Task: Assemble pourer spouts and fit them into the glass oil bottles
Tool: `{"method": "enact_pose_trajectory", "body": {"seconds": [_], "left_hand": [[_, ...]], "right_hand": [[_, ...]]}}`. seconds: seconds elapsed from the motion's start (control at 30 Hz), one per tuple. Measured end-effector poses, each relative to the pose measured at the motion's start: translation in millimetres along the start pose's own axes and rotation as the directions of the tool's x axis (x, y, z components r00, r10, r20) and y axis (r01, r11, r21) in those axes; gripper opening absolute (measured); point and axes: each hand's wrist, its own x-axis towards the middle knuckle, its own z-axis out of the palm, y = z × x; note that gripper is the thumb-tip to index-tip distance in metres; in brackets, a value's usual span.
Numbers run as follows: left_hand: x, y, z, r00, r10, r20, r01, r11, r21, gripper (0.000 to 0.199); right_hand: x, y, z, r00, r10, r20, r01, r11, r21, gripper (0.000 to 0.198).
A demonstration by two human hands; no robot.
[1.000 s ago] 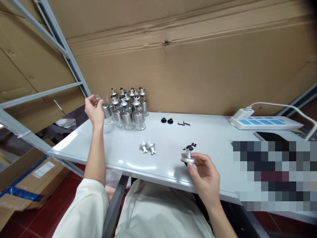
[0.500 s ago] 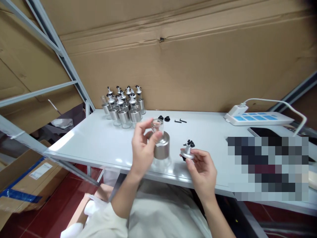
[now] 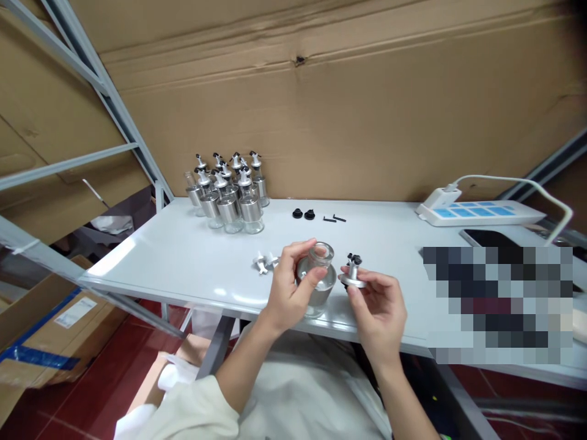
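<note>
My left hand (image 3: pixel 296 281) is closed around the neck of a glass bottle (image 3: pixel 323 292) with a metal band, its mouth uncovered and tilted a little toward me. Between the thumb and fingers of my right hand (image 3: pixel 378 305) is a silver pourer top (image 3: pixel 353 273) with black parts on its tip. The pourer is just right of the bottle, apart from it. Two small silver pieces (image 3: pixel 261 264) lie on the table left of my left hand. Farther back are black stoppers (image 3: pixel 310 214) and two thin black bent sticks (image 3: pixel 334 218).
Several similar bottles (image 3: pixel 229 211) stand grouped at the back left, most topped with pourers. On the right of the white table (image 3: pixel 151 263) lie a power strip (image 3: pixel 486 212) with a white cable, a phone (image 3: pixel 493 243) and a blurred-out patch. Cardboard (image 3: pixel 358 122) walls the back.
My left hand has brought the bottle right and toward me, closer to the pourer. The silver pieces behind it now show. My right hand has barely moved.
</note>
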Motion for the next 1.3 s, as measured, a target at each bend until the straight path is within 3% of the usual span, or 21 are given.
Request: {"method": "enact_pose_trajectory", "body": {"seconds": [0.13, 0.27, 0.37, 0.47, 0.6, 0.67, 0.83, 0.97, 1.1, 1.3], "left_hand": [[8.4, -2.5, 5.6, 0.993, -0.06, 0.105, 0.069, 0.994, -0.089, 0.032], [15.7, -3.5, 13.0, 0.987, -0.114, 0.109, 0.125, 0.987, -0.1, 0.036], [19.8, -3.2, 17.3, 0.983, -0.161, 0.084, 0.167, 0.983, -0.072, 0.04], [24.0, -3.1, 18.6, 0.977, -0.2, 0.072, 0.203, 0.978, -0.039, 0.044], [27.6, -4.7, 17.3, 0.983, -0.152, 0.1, 0.157, 0.987, -0.037, 0.045], [27.6, -6.3, 17.2, 0.989, -0.115, 0.089, 0.117, 0.993, -0.009, 0.043], [23.8, -13.0, 21.7, 0.996, -0.075, 0.046, 0.071, 0.995, 0.072, 0.048], [21.5, -17.4, 25.2, 0.999, -0.044, 0.025, 0.044, 0.999, 0.0, 0.062], [22.4, -17.3, 24.9, 1.0, -0.005, 0.027, 0.004, 1.0, 0.013, 0.058], [22.2, -16.7, 23.2, 0.998, -0.033, 0.05, 0.033, 0.999, -0.005, 0.05]], "right_hand": [[4.2, -2.1, 1.3, 0.995, -0.094, -0.012, 0.094, 0.995, -0.02, 0.011], [21.1, -16.7, 8.7, 0.978, -0.202, -0.044, 0.203, 0.979, 0.009, 0.017], [37.8, -35.5, 16.9, 0.928, -0.37, -0.046, 0.373, 0.925, 0.078, 0.028], [51.5, -50.2, 22.2, 0.878, -0.473, 0.078, 0.467, 0.88, 0.081, 0.036], [61.5, -50.8, 22.8, 0.84, -0.425, 0.338, 0.449, 0.893, 0.006, 0.039], [63.8, -45.5, 21.8, 0.831, -0.381, 0.406, 0.434, 0.9, -0.043, 0.041], [65.5, -35.2, 22.5, 0.844, -0.342, 0.413, 0.389, 0.921, -0.033, 0.04], [62.2, -34.0, 28.5, 0.873, -0.295, 0.39, 0.339, 0.94, -0.048, 0.044], [58.8, -36.1, 32.8, 0.91, -0.218, 0.352, 0.255, 0.965, -0.063, 0.04], [64.6, -45.5, 28.5, 0.905, -0.18, 0.385, 0.214, 0.976, -0.047, 0.035]]}}
